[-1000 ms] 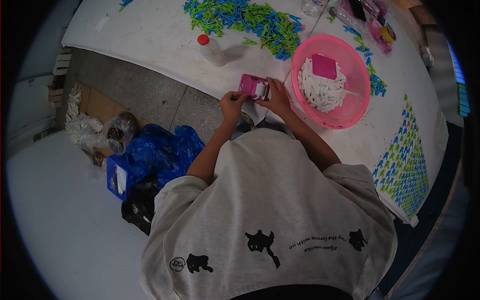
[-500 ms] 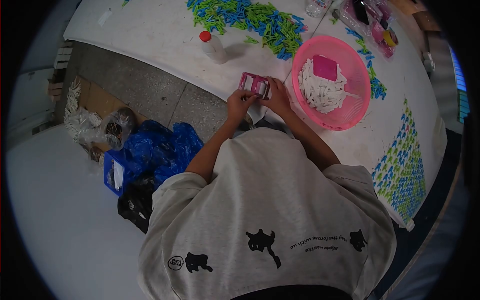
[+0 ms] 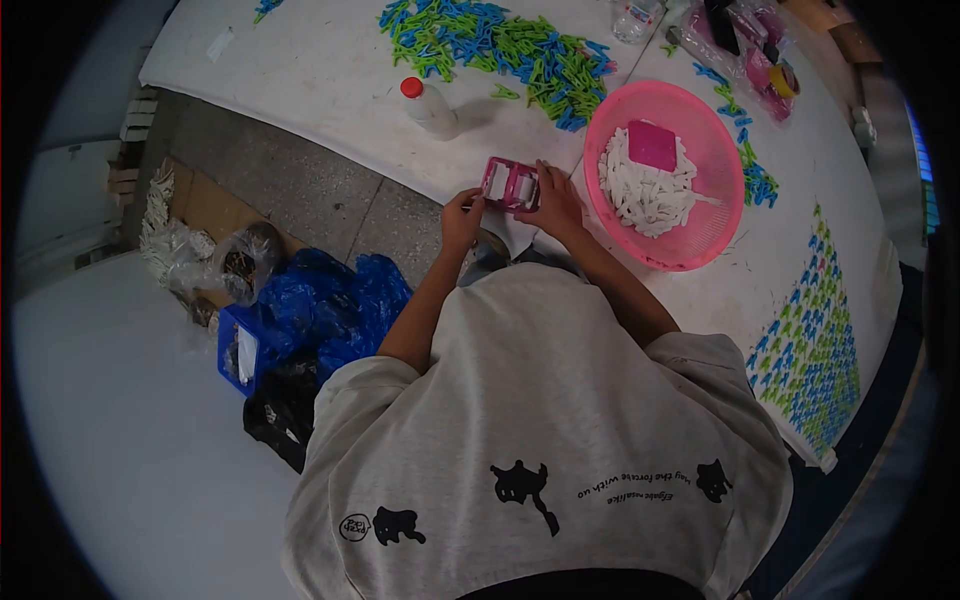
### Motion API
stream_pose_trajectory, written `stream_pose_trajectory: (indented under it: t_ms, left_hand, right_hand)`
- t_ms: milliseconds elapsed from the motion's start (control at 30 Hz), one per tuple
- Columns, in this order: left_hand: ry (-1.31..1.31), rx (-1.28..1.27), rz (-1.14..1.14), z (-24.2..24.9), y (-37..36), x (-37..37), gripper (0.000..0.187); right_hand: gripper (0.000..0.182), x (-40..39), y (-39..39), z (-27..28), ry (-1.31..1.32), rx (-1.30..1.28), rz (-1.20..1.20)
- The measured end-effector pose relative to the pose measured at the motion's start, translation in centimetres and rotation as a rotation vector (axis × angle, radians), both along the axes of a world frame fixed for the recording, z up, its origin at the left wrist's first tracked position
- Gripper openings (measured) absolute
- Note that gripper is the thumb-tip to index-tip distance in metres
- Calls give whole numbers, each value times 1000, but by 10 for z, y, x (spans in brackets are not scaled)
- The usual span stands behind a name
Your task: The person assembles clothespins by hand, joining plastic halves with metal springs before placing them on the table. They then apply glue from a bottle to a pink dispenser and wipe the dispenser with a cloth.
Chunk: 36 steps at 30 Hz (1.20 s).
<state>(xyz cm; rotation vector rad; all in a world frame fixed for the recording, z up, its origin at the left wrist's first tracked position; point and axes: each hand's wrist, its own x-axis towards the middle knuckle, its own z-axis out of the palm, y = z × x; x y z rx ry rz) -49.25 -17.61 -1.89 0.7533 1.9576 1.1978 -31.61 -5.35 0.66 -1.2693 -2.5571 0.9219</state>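
Observation:
At the table's near edge lies a small magenta case [image 3: 512, 184] with white pieces inside. My right hand [image 3: 557, 203] grips its right side, fingers along the edge. My left hand [image 3: 463, 220] is at the lower left corner of the case, thumb and fingers pinched together; whatever they hold is too small to make out. Just right of my right hand stands a pink basket [image 3: 727, 200] with many white strips [image 3: 645, 195] and a magenta square piece [image 3: 652, 146] on top.
A red-capped bottle [image 3: 430, 108] stands behind the case. Green and blue clips [image 3: 540, 65] are heaped at the back; more clips [image 3: 812, 345] lie in rows at the right. Blue bags [image 3: 325, 305] and a blue bin [image 3: 238, 350] are at the lower left.
My left hand has moved left, away from the middle of the case's near edge to its left corner. My right hand still holds the case. The view has shifted slightly.

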Motion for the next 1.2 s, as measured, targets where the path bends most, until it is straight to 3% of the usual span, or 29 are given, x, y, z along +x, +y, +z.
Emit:
stream_pose_trajectory:
  t_ms: [200,267,467,767,1000,1133,1200]
  left_hand:
    - [-224,-116,-25,16,-4,-9,29]
    - [-372,-139,-17,20,-6,-10,32]
    - [-442,-151,-29,25,-12,-9,38]
    - [-445,-127,-370,38,16,-67,42]
    - [-580,-8,-438,72,39,-98,42]
    - [-645,71,-334,89,53,-98,43]
    - [-669,97,-300,92,48,-95,43]
  right_hand:
    - [105,0,5,7,-25,-12,-2]
    - [100,3,4,10,82,-43,-28]
    - [92,9,1,15,208,65,-67]
    - [99,-12,-4,58,177,143,-134]
    - [98,-47,-4,88,211,304,-262]
    - [98,-54,2,99,284,261,-303]
    - [98,-58,3,112,290,394,-274]
